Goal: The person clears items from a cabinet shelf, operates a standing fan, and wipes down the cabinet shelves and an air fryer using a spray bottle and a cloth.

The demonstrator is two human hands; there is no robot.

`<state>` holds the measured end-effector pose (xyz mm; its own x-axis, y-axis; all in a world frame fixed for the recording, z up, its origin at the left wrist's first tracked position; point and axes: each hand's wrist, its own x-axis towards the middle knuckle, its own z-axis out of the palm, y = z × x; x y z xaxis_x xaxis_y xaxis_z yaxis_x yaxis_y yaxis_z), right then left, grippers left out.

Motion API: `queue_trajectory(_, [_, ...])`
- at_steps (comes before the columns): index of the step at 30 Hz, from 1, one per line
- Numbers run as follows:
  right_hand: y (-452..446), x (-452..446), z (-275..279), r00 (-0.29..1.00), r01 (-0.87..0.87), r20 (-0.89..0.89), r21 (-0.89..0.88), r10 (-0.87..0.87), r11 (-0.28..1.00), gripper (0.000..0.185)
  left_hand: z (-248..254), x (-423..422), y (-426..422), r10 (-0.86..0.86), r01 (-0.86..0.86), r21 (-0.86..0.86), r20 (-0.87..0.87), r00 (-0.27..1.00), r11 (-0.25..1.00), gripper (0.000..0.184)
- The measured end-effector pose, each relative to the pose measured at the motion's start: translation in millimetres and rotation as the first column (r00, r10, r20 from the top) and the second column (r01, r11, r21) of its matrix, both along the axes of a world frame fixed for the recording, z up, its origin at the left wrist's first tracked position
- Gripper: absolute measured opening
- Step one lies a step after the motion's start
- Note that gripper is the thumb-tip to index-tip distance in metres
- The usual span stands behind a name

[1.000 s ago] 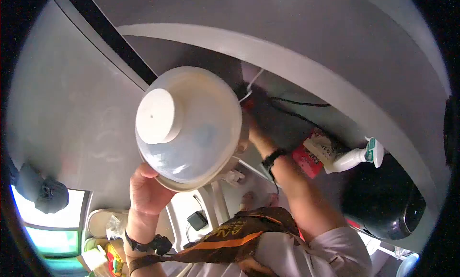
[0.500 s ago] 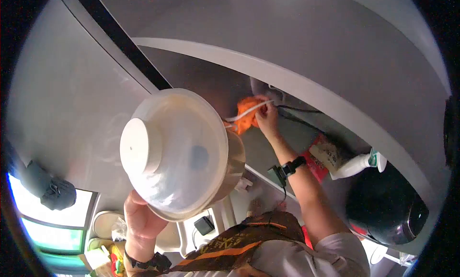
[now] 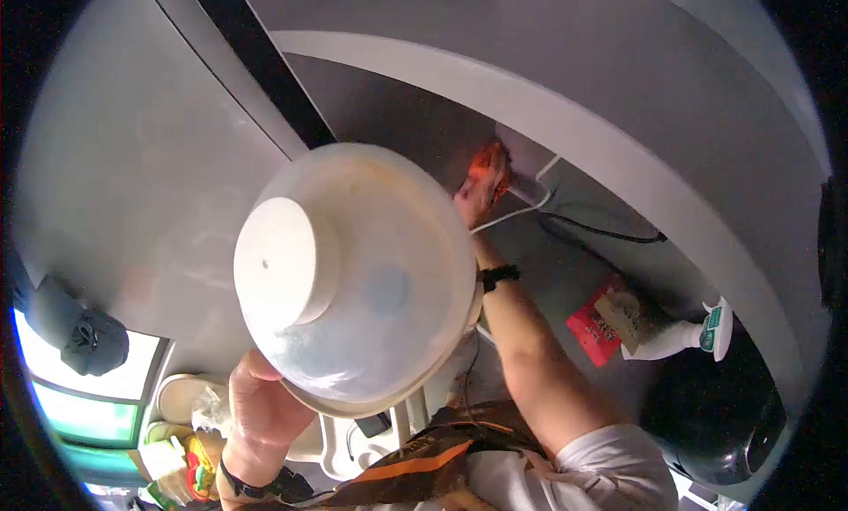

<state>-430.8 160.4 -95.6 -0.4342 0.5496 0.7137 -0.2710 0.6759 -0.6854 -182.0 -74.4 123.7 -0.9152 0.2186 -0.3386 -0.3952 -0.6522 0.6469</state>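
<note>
My left hand (image 3: 265, 401) grips the lower rim of a round, pale container (image 3: 389, 281) with a translucent domed top and a white knob-like cap (image 3: 278, 262). Its fingers are mostly hidden behind the container. Under the curved shelf edge, my right hand (image 3: 477, 196) is closed on an orange cloth (image 3: 490, 160), which is against the dark back surface. A thin white cord (image 3: 517, 215) passes close to the right wrist. The container covers part of the right forearm's surroundings.
A curved grey shelf edge (image 3: 495, 74) arches over the right arm. To the right are a black cable (image 3: 609, 234), a red packet (image 3: 592, 330), a white bottle (image 3: 667, 340) and a glossy black rounded object (image 3: 715, 414). A white moulded tray (image 3: 340, 462) lies below.
My right hand has moved the orange cloth deeper and slightly up; it now looks more bunched. The container fills more of the view and sits further right. The white cord has shifted.
</note>
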Motion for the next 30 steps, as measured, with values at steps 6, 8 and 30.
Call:
queue_trajectory(6, [3,-47,-85,0.987,-0.156,-0.007,-0.326,0.163,0.932,0.048,-5,0,3,0.002,0.001,-0.025,0.103,0.995,1.0,0.062])
queue_trajectory(8, [-15,-38,-46,0.98,-0.189,-0.127,-0.387,0.151,0.903,0.045,-3,-2,4,0.02,-0.02,-0.002,0.139,0.99,1.0,0.064])
queue_trajectory(30, [-5,-9,132,0.857,-0.377,-0.235,0.318,0.458,0.87,0.037,2,10,-10,0.163,-0.168,-0.128,-0.051,0.985,0.977,0.046])
